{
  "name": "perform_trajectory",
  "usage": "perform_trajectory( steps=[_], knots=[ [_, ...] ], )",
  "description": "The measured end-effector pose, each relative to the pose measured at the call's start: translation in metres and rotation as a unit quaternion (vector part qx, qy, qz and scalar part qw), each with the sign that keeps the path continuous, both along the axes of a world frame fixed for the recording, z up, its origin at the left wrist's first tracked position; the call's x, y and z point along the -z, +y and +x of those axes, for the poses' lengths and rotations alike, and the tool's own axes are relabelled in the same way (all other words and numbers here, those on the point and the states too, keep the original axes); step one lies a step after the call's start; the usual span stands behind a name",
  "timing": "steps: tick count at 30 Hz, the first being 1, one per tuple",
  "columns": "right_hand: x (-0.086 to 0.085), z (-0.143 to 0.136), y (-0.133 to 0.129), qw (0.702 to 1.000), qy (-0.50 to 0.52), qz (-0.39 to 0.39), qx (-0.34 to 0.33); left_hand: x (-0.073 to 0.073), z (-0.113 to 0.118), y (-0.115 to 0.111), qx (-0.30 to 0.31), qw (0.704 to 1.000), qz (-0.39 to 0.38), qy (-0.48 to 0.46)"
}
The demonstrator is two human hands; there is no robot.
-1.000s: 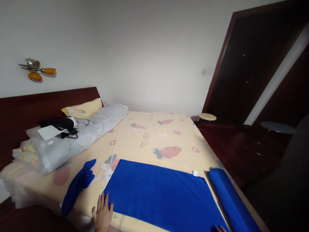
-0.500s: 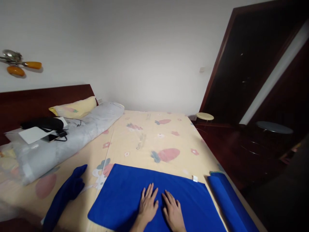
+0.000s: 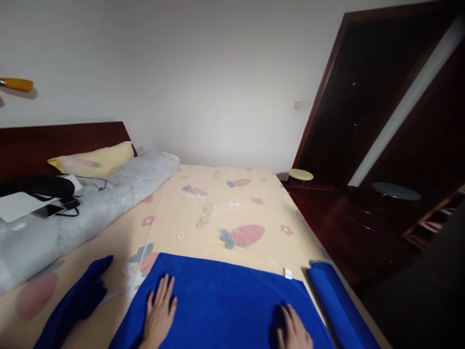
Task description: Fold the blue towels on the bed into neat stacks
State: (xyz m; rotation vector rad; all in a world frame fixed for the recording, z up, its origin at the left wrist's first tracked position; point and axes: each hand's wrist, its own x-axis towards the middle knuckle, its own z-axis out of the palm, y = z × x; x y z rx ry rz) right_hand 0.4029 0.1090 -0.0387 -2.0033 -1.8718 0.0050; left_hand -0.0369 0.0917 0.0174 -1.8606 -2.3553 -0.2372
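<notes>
A bright blue towel (image 3: 225, 300) lies spread flat on the near part of a bed with a yellow carrot-print sheet (image 3: 214, 213). My left hand (image 3: 159, 312) rests flat on the towel near its left edge, fingers spread. My right hand (image 3: 294, 332) lies flat on the towel toward its right edge, partly cut off by the bottom of the view. Neither hand grips anything. A small white tag (image 3: 288, 274) sticks out at the towel's far right corner.
A crumpled blue cloth (image 3: 72, 303) lies left of the towel and a rolled blue cloth (image 3: 336, 308) right of it. A grey rolled duvet (image 3: 87, 203) with a phone (image 3: 47, 210), a cable and a pillow sits at the left. Dark wardrobe and round stools (image 3: 300, 174) stand on the right.
My hands have slid apart from the middle of the towel to its left and right sides. The view has shifted slightly to the right.
</notes>
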Motion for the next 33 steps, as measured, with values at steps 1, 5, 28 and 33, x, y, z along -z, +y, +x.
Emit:
perform_trajectory(
  steps=[1,5,28,33],
  knots=[
    [-0.009,-0.03,0.008,0.999,0.011,-0.007,-0.052,-0.002,0.026,0.01,0.041,0.999,-0.002,-0.015],
    [-0.037,-0.129,0.035,0.976,0.044,-0.066,-0.204,-0.001,0.12,0.051,0.204,0.976,-0.027,-0.066],
    [-0.02,0.03,0.084,0.986,-0.109,0.035,0.117,-0.041,-0.008,0.099,-0.08,0.991,-0.105,-0.002],
    [-0.028,-0.051,0.047,0.998,-0.008,0.025,-0.061,-0.016,0.114,0.049,0.12,0.988,-0.05,-0.082]
  ],
)
